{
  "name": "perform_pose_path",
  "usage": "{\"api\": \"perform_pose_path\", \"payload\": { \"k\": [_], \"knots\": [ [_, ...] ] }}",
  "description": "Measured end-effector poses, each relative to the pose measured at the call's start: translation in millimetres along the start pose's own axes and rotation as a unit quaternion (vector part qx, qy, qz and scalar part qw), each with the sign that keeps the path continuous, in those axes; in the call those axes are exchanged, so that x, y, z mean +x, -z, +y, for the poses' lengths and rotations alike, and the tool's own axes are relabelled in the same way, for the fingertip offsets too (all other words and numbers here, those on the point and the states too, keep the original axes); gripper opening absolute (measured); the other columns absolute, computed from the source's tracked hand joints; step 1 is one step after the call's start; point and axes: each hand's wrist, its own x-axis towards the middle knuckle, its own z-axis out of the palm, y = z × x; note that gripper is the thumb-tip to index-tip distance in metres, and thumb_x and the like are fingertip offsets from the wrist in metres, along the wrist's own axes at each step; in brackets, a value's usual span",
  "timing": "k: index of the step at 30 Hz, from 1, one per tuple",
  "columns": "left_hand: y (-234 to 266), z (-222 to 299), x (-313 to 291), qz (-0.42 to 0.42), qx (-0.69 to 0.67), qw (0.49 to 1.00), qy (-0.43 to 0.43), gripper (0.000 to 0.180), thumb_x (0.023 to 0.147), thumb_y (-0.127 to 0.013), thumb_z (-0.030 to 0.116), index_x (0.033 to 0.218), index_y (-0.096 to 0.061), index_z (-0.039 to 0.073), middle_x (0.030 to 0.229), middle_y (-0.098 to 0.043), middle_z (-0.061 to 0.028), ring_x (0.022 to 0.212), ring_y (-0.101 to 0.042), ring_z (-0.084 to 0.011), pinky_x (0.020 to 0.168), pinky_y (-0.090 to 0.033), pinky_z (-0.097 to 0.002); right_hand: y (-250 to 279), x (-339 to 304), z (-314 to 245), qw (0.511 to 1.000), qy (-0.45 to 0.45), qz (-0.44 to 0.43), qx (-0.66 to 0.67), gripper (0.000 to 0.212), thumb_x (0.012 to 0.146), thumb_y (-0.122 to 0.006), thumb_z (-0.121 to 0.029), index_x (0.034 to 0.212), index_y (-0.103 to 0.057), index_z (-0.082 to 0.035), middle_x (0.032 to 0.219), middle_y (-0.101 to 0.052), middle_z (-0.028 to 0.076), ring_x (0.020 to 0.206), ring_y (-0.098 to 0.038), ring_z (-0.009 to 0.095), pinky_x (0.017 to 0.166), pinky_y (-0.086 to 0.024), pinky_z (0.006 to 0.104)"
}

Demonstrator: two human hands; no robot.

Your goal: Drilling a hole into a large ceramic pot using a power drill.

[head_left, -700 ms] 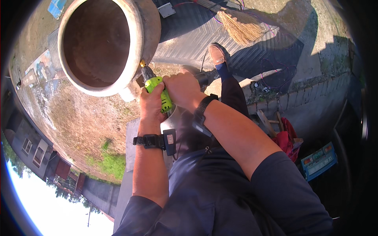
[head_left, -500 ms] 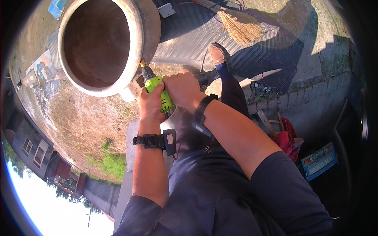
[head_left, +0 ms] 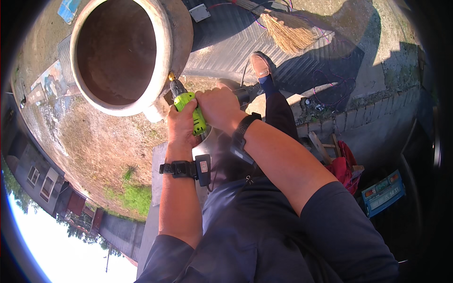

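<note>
A lime-green and black power drill (head_left: 197, 121) is gripped by both my hands. My left hand (head_left: 179, 123) wraps its body from the left, thumb laid on top. My right hand (head_left: 220, 108) closes over it from the right, and its fingers are partly hidden. The drill's black chuck carries a brass-coloured bit (head_left: 171, 75), whose tip is at the outer wall of a big clay pot (head_left: 163, 56), just below the thick pale rim. Whether the tip has entered the wall I cannot tell. The pot's wide brown mouth faces up.
A straw broom (head_left: 288, 32) lies on a ridged dark mat beyond my shoe (head_left: 260, 65). Thin cords trail over the ground to the right. A low brick edge (head_left: 363, 111), a red cloth (head_left: 340, 170) and a blue box (head_left: 383, 193) are at right. A pale flat box (head_left: 199, 12) lies beside the pot.
</note>
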Motion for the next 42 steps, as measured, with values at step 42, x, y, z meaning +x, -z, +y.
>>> {"api": "perform_pose_path", "payload": {
  "k": [42],
  "knots": [
    [2,-3,5,0.005,0.005,1.0,-0.014,0.031,0.092,-0.072,0.015,0.117,-0.063,-0.001,0.099,-0.071,-0.0101,0.081,-0.071,-0.0217,0.067,-0.058,-0.0342,1,1,-1,1.0,-0.009,-0.008,0.011,0.019,0.096,-0.052,-0.023,0.098,-0.067,-0.012,0.091,-0.075,0.009,0.088,-0.074,0.026,0.077,-0.054,0.0411]
  ]
}}
